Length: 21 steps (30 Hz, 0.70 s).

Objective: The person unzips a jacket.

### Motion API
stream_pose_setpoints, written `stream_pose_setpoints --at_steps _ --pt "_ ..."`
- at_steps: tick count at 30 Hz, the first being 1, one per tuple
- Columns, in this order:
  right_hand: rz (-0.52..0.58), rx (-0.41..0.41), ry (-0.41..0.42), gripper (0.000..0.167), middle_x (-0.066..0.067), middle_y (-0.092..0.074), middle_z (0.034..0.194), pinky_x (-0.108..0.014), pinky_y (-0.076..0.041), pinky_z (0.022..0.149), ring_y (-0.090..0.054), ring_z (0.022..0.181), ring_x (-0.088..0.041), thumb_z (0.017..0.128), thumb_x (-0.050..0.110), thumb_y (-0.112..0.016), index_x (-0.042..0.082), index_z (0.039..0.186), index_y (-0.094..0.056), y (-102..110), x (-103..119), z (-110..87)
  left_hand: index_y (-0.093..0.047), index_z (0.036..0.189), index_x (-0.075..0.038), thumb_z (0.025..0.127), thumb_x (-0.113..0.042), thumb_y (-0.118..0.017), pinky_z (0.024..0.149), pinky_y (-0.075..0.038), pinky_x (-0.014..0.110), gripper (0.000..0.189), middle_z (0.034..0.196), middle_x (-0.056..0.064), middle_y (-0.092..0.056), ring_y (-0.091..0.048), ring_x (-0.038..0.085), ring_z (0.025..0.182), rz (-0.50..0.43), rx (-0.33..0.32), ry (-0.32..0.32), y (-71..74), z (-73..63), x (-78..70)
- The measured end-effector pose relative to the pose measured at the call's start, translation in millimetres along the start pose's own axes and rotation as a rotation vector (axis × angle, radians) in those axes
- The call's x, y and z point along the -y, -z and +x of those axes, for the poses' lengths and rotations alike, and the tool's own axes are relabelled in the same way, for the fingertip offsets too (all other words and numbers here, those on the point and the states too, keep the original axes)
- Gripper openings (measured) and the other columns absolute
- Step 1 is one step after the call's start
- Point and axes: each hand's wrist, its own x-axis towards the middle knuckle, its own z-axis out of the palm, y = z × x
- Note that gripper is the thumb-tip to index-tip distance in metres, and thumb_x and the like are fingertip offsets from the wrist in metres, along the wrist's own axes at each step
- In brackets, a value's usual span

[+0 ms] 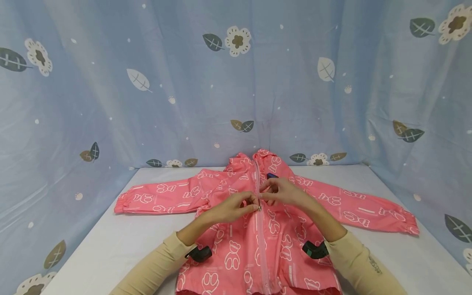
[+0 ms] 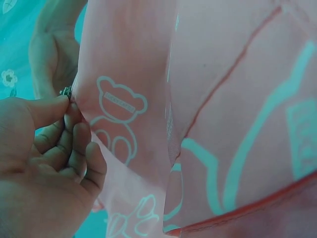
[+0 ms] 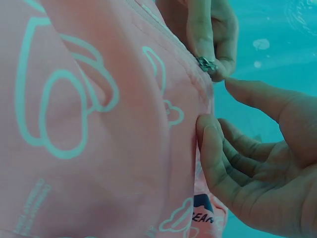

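A pink jacket [image 1: 232,246] with white bear outlines lies spread front up, its front zipper [image 1: 261,241] running down the middle. My left hand [image 1: 236,206] pinches the small metal zipper pull [image 2: 66,92] between thumb and forefinger at chest height. The zipper is joined below the pull and also looks closed up toward the collar. Just above and to the right, my right hand [image 1: 285,192] has its thumb and fingers apart. In the right wrist view, its fingertips [image 3: 207,130] touch the jacket front edge, and the thumb is close to the zipper pull.
Both sleeves stretch out sideways, the left one [image 1: 158,197] and the right one [image 1: 365,209], over a white table [image 1: 99,254]. A blue curtain [image 1: 177,82] with flowers and leaves hangs behind and at both sides. Black wrist cameras [image 1: 200,254] sit over the jacket.
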Motion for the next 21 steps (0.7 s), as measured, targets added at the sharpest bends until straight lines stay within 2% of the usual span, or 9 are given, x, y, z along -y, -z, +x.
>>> stream_pose_setpoints --at_steps 9,17,21 --pt "0.020 0.033 0.007 0.033 -0.013 -0.066 0.085 -0.036 -0.058 0.066 -0.065 0.070 -0.019 0.093 0.024 -0.068 -0.001 0.112 -0.057 -5.6 -1.0 0.7 -0.061 0.101 -0.013 0.100 -0.019 -0.057 0.074 -0.046 0.023 0.008 0.093 0.002 -0.062 -0.054 0.009 0.084 0.003 -0.021 -0.014 0.1 0.5 0.3" --pt "0.089 0.064 0.031 0.032 -0.014 -0.070 0.083 -0.037 -0.058 0.065 -0.068 0.070 -0.021 0.094 0.019 -0.066 -0.005 0.112 -0.052 -7.7 0.1 0.5 -0.060 0.101 -0.014 0.100 -0.018 -0.057 0.073 -0.047 0.023 0.005 0.093 0.000 -0.061 -0.054 0.008 0.084 0.021 -0.024 -0.014 -0.2 0.0 0.7" --pt "0.093 0.072 0.055 0.029 -0.015 -0.070 0.085 -0.038 -0.059 0.067 -0.069 0.071 -0.019 0.094 0.015 -0.065 -0.006 0.111 -0.055 -7.1 -0.2 1.0 -0.061 0.101 -0.015 0.099 -0.019 -0.058 0.072 -0.047 0.023 0.005 0.092 -0.001 -0.061 -0.054 0.008 0.083 0.023 -0.023 -0.007 -0.3 0.1 1.9"
